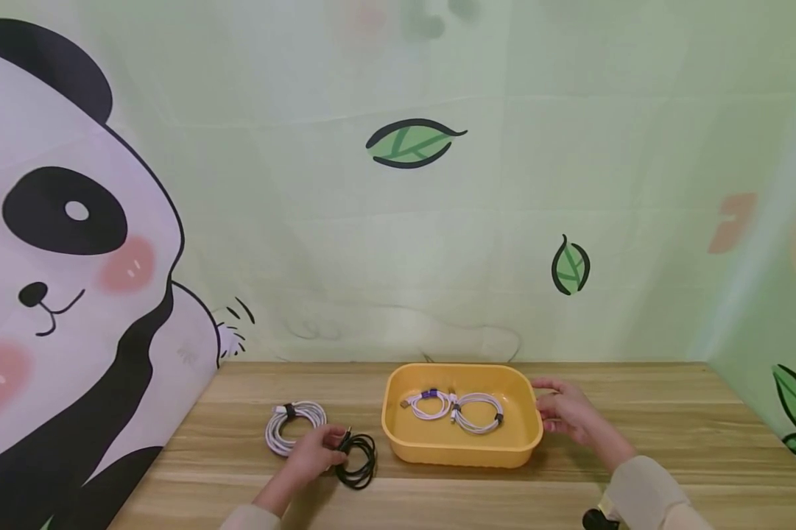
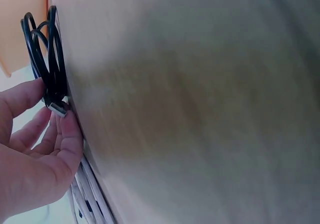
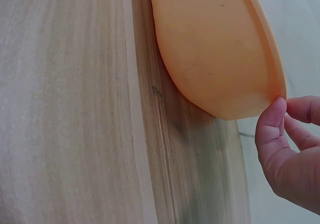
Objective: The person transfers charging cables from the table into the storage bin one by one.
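A coiled black charging cable (image 1: pixel 358 461) is pinched between the thumb and fingers of my left hand (image 1: pixel 317 455), low over the table. Its metal plug (image 2: pixel 58 108) shows between the fingertips in the left wrist view. Just behind that hand lies a coiled white cable (image 1: pixel 313 414) with a black tie. My right hand (image 1: pixel 568 412) grips the right end of a yellow plastic bin (image 1: pixel 464 455), thumb at the rim in the right wrist view. Inside the bin are a white cable with a purple tie (image 1: pixel 431 405) and another white coil (image 1: pixel 478 414).
The bin stands on a wood-grain table (image 1: pixel 649 419). Behind the table hangs a pale green backdrop (image 1: pixel 305 243) with a panda and leaves. A small black object (image 1: pixel 599 520) is by the right sleeve at the front edge.
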Demonstrator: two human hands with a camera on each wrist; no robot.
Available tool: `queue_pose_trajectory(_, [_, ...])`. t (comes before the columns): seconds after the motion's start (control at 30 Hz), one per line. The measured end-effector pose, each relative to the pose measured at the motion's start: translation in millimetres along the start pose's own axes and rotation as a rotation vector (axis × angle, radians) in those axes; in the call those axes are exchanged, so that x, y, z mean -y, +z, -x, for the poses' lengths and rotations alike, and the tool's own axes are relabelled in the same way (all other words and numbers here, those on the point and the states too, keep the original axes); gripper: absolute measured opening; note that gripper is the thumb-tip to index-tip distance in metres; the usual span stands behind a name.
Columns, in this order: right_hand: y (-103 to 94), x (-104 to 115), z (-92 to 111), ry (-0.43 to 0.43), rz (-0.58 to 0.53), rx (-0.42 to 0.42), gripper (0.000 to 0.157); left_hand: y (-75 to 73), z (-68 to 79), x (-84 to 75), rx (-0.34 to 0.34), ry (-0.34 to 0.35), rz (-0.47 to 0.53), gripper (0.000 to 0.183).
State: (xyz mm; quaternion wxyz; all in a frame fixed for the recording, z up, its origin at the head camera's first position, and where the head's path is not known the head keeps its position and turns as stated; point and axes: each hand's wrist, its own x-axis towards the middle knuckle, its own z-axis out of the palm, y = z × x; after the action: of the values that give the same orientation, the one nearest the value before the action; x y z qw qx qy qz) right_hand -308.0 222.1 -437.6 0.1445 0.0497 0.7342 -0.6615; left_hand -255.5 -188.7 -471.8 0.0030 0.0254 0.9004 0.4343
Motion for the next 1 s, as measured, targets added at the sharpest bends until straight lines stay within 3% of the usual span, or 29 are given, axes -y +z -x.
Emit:
queue_pose_trajectory(0.27, [0.1, 0.9, 1.6, 0.000, 0.005, 0.005, 0.053, 0.0, -3.0, 1.8, 0.054, -0.046, 0.112, 0.038])
queue_pose_trajectory(0.5, [-2.9, -1.2, 2.6, -0.031, -0.013, 0.064, 0.052, -1.8, -2.2, 0.1, 0.107, -0.081, 0.185, 0.038])
queue_pose_trajectory(1.0, [0.3, 0.1, 0.5, 0.009, -0.001, 0.003, 0.051, -5.2, -1.3, 4.2, 0.199, -0.099, 0.294, 0.043])
